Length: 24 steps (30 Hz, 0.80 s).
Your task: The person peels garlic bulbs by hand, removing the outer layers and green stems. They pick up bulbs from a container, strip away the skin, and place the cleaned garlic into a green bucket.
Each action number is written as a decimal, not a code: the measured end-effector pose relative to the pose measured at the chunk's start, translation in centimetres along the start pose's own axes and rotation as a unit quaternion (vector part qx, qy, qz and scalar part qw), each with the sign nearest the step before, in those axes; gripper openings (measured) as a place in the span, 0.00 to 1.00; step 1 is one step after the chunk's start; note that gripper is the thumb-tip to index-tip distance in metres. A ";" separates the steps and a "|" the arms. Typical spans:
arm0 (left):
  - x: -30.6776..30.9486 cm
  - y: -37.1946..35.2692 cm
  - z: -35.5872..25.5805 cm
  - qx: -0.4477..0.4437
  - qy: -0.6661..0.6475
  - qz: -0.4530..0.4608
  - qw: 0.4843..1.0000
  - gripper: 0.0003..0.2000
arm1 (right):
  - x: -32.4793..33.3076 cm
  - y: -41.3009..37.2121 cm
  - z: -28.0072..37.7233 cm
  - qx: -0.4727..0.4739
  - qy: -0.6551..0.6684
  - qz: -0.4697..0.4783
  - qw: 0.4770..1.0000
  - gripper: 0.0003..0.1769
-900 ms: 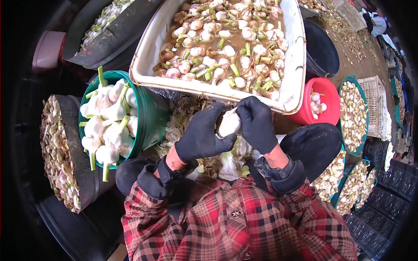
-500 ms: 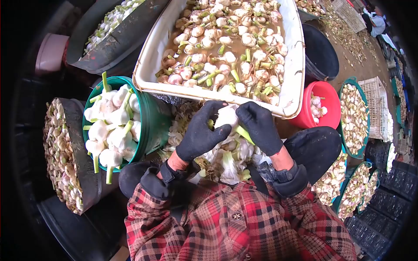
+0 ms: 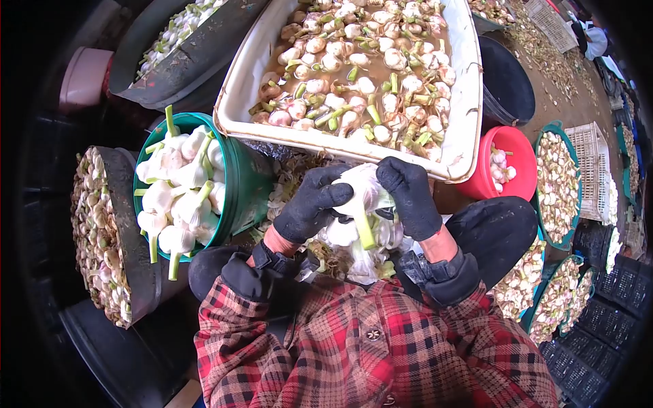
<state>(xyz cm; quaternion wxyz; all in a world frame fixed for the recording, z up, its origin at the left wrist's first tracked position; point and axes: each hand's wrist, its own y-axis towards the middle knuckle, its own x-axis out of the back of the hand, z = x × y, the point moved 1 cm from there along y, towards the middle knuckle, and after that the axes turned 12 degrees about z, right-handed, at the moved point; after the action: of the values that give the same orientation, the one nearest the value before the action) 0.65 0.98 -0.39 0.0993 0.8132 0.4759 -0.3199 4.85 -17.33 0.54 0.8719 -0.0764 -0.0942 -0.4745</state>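
Note:
Black gloves cover both my hands. My left hand [image 3: 313,205] is closed around one side of a white garlic bulb [image 3: 364,188], whose cut green stem points down toward me. Pinched at the bulb's other side, my right hand [image 3: 411,200] has the loose outer skin between its fingers. Below them, between my legs, lies a heap of papery garlic skins [image 3: 367,262]. To the left a green bucket [image 3: 250,197] is full of clean white garlic bulbs [image 3: 178,183] with short stems. In front stands a white tub [image 3: 228,109] of muddy water with many unpeeled bulbs floating in it.
A red bucket [image 3: 484,178] with some bulbs stands right of the tub, near a dark bucket [image 3: 507,81]. Baskets of garlic [image 3: 558,183] and a pale crate [image 3: 590,163] line the right side. On the left, a tipped dark container [image 3: 129,224] holds more garlic. Another person [image 3: 593,39] is far right.
The garlic bulb has turned so its stem now points down toward me instead of to the right. My right hand has moved slightly right, drawing skin off the bulb's side.

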 end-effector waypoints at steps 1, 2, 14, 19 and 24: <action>0.4 0.1 0.3 0.003 -0.016 0.016 1.000 0.31 | 0.0 -0.1 0.0 -0.007 0.025 -0.003 1.000 0.11; 0.6 0.1 0.2 0.002 -0.013 0.017 1.000 0.31 | 0.1 -0.2 0.0 -0.005 0.025 -0.005 1.000 0.11; -2.4 -0.3 -2.4 -0.050 0.488 0.016 0.871 0.22 | 0.9 -0.4 2.3 -0.002 -0.042 0.031 0.999 0.09; -4.7 -1.4 -5.1 -0.013 0.581 0.191 0.791 0.21 | 4.8 -2.7 3.4 -0.007 0.113 0.222 0.969 0.10; -3.1 -1.7 -8.5 0.021 0.785 0.164 0.597 0.18 | 6.6 -8.0 -0.8 -0.060 0.444 0.255 0.857 0.13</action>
<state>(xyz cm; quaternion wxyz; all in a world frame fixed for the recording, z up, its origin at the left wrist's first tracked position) 1.81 3.61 8.30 -0.2793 0.8164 0.2222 0.4540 1.70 -27.13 1.64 0.9056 0.0688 0.3540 -0.2235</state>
